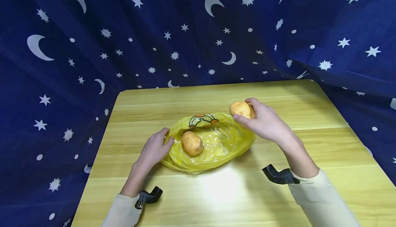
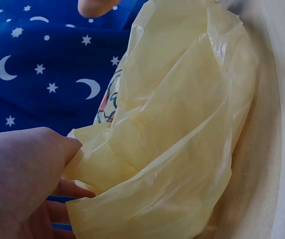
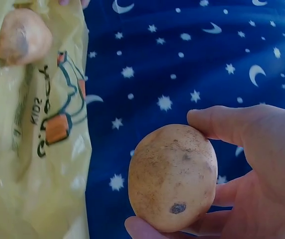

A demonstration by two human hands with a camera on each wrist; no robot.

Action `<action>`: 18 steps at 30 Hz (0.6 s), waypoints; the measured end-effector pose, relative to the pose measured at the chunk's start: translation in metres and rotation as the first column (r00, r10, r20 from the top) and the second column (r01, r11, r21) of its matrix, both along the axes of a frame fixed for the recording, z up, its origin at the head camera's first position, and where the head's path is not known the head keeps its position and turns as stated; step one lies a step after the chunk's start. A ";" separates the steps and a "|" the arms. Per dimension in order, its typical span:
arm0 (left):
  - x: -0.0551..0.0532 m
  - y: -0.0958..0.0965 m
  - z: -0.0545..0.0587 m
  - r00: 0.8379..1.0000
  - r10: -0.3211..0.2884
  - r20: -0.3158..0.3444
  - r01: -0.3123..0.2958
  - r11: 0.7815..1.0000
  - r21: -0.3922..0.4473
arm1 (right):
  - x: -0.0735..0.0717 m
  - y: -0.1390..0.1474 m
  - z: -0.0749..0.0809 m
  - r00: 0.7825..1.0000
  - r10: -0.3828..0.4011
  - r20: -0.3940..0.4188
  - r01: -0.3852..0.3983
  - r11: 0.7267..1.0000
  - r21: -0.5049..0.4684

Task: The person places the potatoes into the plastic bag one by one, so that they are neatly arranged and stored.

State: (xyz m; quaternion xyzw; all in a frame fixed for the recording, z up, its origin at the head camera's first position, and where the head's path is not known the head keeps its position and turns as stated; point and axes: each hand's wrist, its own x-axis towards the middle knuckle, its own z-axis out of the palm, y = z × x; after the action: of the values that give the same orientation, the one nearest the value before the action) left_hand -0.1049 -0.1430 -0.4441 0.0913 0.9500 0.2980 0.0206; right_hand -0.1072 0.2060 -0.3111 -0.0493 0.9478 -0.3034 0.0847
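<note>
A yellow plastic bag (image 1: 222, 144) with a dark and orange print lies spread with its mouth up on the table. Inside its left part rests one potato (image 1: 192, 143). My left hand (image 1: 156, 147) pinches the bag's left rim between thumb and fingers; the left wrist view shows the thin film (image 2: 172, 124) between them. Just above the bag's right rim, my right hand (image 1: 266, 120) grips a second potato (image 1: 240, 109). In the right wrist view this potato (image 3: 172, 179) has a dark spot, and thumb and fingers hold it from the sides, apart from the bag.
The bag lies on a light wood-grain table (image 1: 309, 144). Behind it and along both sides hangs a dark blue cloth (image 1: 191, 41) with moons and stars. Each wrist carries a black bracket (image 1: 279, 175).
</note>
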 end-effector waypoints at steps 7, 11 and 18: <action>0.000 -0.001 -0.001 1.000 0.009 0.000 -0.009 1.000 0.006 | -0.004 -0.025 -0.020 0.998 0.056 -0.009 -0.056 0.998 0.004; 0.000 0.000 0.000 1.000 0.010 0.000 -0.010 1.000 0.008 | -0.005 -0.032 -0.032 0.997 0.073 -0.001 -0.073 0.997 -0.004; -0.001 -0.001 -0.002 1.000 0.002 0.000 -0.002 1.000 0.010 | -0.005 -0.042 -0.052 0.993 0.115 0.032 -0.116 0.993 0.021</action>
State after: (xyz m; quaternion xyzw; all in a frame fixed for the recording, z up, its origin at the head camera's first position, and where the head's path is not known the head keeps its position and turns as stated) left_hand -0.1058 -0.1435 -0.4456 0.0907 0.9485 0.3028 0.0198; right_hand -0.1127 0.1642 -0.3632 -0.0983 0.9454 -0.2879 0.1173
